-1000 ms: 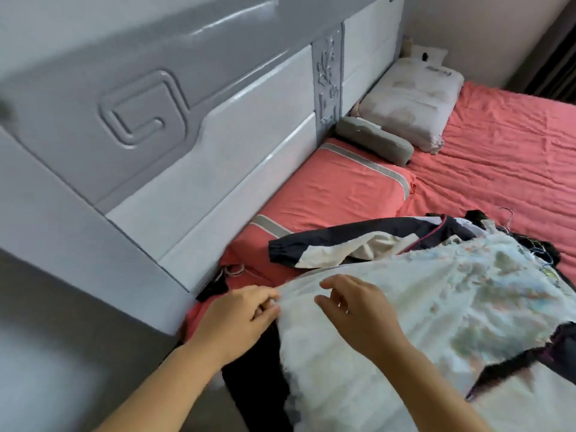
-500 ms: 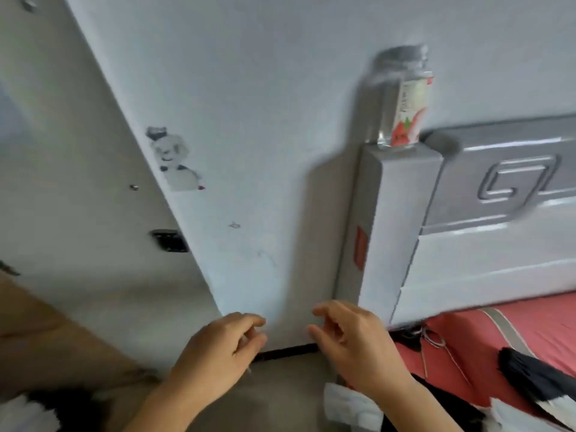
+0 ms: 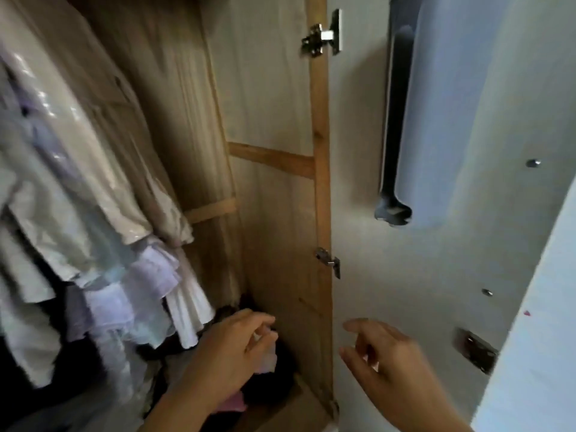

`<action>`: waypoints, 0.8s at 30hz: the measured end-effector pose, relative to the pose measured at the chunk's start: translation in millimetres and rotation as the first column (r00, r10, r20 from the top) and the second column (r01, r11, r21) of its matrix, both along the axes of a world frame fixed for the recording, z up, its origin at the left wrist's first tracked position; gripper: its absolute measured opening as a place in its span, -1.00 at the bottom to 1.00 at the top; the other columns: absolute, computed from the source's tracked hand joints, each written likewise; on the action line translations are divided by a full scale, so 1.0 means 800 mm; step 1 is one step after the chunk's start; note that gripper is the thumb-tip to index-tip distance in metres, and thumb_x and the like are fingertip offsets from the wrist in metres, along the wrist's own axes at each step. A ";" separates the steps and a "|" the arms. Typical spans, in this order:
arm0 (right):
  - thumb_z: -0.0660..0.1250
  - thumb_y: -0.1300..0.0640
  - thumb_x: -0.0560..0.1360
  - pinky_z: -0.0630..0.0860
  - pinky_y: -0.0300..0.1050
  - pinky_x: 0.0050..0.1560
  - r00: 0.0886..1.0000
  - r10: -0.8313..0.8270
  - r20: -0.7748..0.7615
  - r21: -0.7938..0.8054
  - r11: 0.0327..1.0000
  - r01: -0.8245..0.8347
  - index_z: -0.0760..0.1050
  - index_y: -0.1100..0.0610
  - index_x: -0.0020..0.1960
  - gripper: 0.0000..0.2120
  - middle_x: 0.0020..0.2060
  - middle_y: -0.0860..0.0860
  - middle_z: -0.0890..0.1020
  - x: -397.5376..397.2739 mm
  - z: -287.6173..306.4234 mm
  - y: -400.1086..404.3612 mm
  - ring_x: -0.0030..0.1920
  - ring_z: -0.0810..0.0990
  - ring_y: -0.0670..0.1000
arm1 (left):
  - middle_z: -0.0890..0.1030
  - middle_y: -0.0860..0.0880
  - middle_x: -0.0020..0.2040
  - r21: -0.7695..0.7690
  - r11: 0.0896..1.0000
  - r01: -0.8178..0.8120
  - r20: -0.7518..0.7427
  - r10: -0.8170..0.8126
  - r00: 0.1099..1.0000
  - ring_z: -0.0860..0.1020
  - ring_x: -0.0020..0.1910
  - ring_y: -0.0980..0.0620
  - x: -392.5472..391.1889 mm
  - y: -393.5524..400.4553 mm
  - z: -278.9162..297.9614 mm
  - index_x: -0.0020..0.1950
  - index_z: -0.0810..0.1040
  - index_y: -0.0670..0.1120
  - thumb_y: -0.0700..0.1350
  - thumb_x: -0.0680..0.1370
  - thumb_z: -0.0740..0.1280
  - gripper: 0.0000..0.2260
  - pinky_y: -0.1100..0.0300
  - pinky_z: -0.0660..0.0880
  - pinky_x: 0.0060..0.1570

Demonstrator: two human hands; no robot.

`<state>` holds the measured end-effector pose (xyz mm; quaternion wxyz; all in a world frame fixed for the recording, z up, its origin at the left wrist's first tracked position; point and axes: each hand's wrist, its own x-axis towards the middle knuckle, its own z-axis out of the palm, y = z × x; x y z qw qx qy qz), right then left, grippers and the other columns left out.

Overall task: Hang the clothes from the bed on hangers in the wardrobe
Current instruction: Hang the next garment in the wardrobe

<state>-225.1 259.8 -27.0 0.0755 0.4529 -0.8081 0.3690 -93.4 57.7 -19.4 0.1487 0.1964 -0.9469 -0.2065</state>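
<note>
Wardrobe [image 3: 319, 169]: door open, pale garments [image 3: 93, 213] hanging inside.
Left hand [image 3: 230, 353]: fingers curled, possibly pinching something small; blurred.
Right hand [image 3: 389, 360]: fingers loosely spread, holding nothing.

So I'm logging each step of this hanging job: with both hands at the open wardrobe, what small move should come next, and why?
Probably reach the left hand deeper toward the dark pile on the wardrobe floor, likely to find a hanger. Neither it nor the right hand clearly holds a garment or hanger, and the hanging clothes fill the left side.
</note>
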 end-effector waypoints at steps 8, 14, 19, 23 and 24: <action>0.39 -0.07 0.43 0.42 -0.39 -0.13 0.965 0.235 -0.119 -0.152 0.956 -0.251 0.50 -0.11 0.08 -0.76 -0.15 -0.19 0.51 0.022 0.131 -0.150 -0.15 0.49 -0.25 | 0.49 0.21 -0.06 -0.242 0.930 -0.276 -0.360 0.178 0.916 0.55 -0.07 0.18 0.066 -0.089 0.126 0.12 0.57 0.08 0.30 0.42 0.07 -0.51 0.20 0.49 -0.06; 0.41 -0.03 0.41 0.35 -0.43 -0.22 0.934 0.308 -0.184 -0.297 0.888 -0.351 0.52 -0.10 0.04 -0.79 -0.17 -0.22 0.47 0.042 0.219 -0.254 -0.17 0.47 -0.25 | 0.50 0.11 0.08 -0.346 0.857 -0.382 -0.442 0.211 0.872 0.54 0.04 0.10 0.089 -0.163 0.222 0.21 0.52 0.05 0.18 0.50 0.21 -0.64 0.16 0.50 -0.02; 0.40 -0.02 0.43 0.38 -0.38 -0.24 0.893 0.378 -0.244 -0.375 0.813 -0.446 0.49 -0.10 -0.01 -0.84 -0.19 -0.15 0.49 0.064 0.305 -0.347 -0.18 0.49 -0.18 | 0.49 0.07 0.14 -0.445 0.798 -0.406 -0.470 0.178 0.865 0.50 0.10 0.09 0.099 -0.238 0.316 0.28 0.49 0.02 0.08 0.54 0.29 -0.67 0.18 0.47 0.04; 0.41 0.01 0.42 0.49 -0.16 -0.16 0.866 0.421 -0.272 -0.450 0.740 -0.501 0.46 -0.09 -0.20 -0.88 -0.22 -0.07 0.52 0.076 0.385 -0.436 -0.22 0.50 -0.08 | 0.47 0.06 0.21 -0.593 0.656 -0.466 -0.485 0.170 0.858 0.46 0.18 0.07 0.114 -0.294 0.404 0.30 0.47 0.04 0.10 0.54 0.27 -0.64 0.07 0.45 0.15; 0.42 0.02 0.41 0.51 -0.11 -0.15 0.860 0.428 -0.279 -0.477 0.715 -0.511 0.46 -0.08 -0.23 -0.86 -0.23 -0.05 0.53 0.077 0.403 -0.456 -0.24 0.51 -0.06 | 0.47 0.06 0.21 -0.607 0.624 -0.491 -0.500 0.180 0.847 0.45 0.19 0.07 0.118 -0.304 0.425 0.29 0.47 0.04 0.10 0.54 0.27 -0.65 0.07 0.44 0.15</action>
